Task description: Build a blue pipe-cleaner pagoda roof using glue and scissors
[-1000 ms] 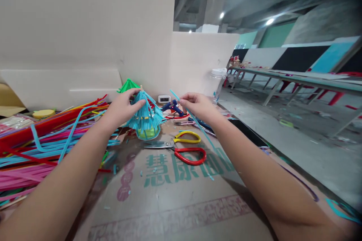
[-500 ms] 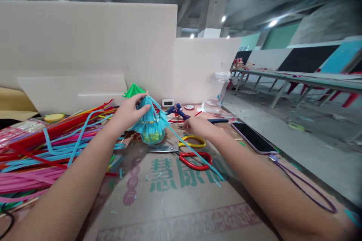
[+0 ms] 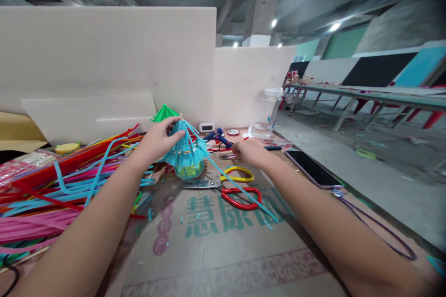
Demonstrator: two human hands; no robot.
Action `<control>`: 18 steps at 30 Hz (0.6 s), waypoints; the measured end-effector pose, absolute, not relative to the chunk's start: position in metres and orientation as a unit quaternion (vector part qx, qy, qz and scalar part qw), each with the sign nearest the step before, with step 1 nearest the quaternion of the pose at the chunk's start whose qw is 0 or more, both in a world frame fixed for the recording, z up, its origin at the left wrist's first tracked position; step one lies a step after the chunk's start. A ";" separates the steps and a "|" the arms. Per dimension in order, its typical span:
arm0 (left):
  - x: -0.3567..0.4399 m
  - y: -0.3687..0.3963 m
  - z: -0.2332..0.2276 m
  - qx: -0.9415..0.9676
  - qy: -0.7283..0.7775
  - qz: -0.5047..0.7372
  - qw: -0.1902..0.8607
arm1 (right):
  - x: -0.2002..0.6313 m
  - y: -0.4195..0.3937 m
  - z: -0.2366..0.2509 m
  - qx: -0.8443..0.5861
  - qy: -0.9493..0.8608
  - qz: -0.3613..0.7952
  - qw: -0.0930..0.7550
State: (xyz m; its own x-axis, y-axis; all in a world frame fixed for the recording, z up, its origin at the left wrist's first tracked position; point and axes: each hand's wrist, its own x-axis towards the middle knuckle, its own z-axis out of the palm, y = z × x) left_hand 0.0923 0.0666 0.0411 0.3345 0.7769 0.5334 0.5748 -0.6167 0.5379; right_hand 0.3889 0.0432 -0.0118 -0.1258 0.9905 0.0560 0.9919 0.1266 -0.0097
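A small cone-shaped model of blue straws (image 3: 186,147) stands on the cardboard sheet (image 3: 223,246) that covers the table, over a green base (image 3: 188,171), a little left of the middle and toward the far side. The left hand (image 3: 157,138) grips its upper left side, the fingers curled over the top of the cone near the wooden stick tip. A long blue straw (image 3: 237,182) runs from the cone's top down to the right and nearer, its lower end lying on the cardboard near the green printed characters.

The right hand (image 3: 251,152) rests low on the table just right of the cone, the fingers bent and closed; what they pinch, if anything, cannot be told from here. Just near of this hand lie two pairs of scissors, one with yellow handles (image 3: 237,175) and one with red handles (image 3: 241,196), their blades pointing left toward the cone's base.

Beyond the right hand sit a blue glue gun (image 3: 218,136), a small white clock (image 3: 206,126) and a clear plastic jar (image 3: 266,112) with a white lid. A dark phone (image 3: 311,168) lies to the right, with a purple cord (image 3: 379,232) trailing nearer from it. A green paper cone (image 3: 163,112) shows behind the left hand. On the left a heap of coloured straws (image 3: 52,190), pink, blue and red, spreads across the table. White foam boards (image 3: 108,60) stand along the far edge.
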 end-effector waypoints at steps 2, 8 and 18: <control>0.092 0.066 0.041 0.807 0.421 0.394 0.126 | 0.393 0.044 -0.012 -0.663 -0.748 -0.012 0.020; 0.094 0.065 0.043 0.807 0.428 0.388 0.121 | 0.392 0.044 -0.015 -0.650 -0.759 0.039 -0.005; 0.093 0.065 0.041 0.810 0.427 0.385 0.111 | 0.393 0.042 -0.016 -0.619 -0.770 0.149 -0.039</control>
